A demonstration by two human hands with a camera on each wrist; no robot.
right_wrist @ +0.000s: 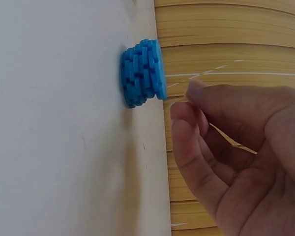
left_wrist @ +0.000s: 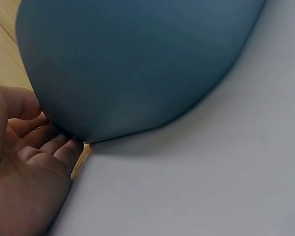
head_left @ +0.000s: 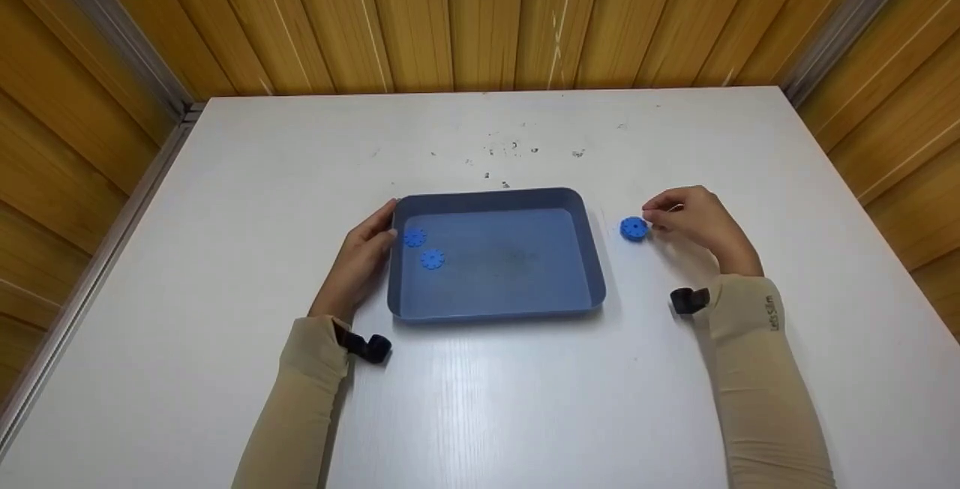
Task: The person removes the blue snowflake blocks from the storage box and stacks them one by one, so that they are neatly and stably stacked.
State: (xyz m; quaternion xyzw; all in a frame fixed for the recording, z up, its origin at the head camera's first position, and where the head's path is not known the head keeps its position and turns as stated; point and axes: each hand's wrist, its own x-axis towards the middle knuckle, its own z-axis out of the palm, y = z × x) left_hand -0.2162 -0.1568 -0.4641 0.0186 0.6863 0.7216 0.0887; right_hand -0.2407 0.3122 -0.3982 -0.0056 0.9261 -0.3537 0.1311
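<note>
My left hand [head_left: 360,264] holds the left wall of a grey-blue rectangular tray [head_left: 495,318], its thumb by the rim and its fingers along the outside. Two flat blue notched discs, one disc [head_left: 415,237] against the left wall and another disc [head_left: 433,259] just in front of it, lie inside. Right of the tray, a short stack of blue notched discs [right_wrist: 142,73] stands on the table. Beside this stack is my right hand [head_left: 697,223], thumb and fingers loosely bent, fingertips close to the top disc; nothing shows between them in the right wrist view.
The white table [head_left: 480,414] carries small dark marks [head_left: 514,148] behind the tray. Wood-look panels [head_left: 480,24] rise along the back and both sides. Black wrist cameras stick out from both sleeves, the left camera [head_left: 371,348] in front of the tray's left corner.
</note>
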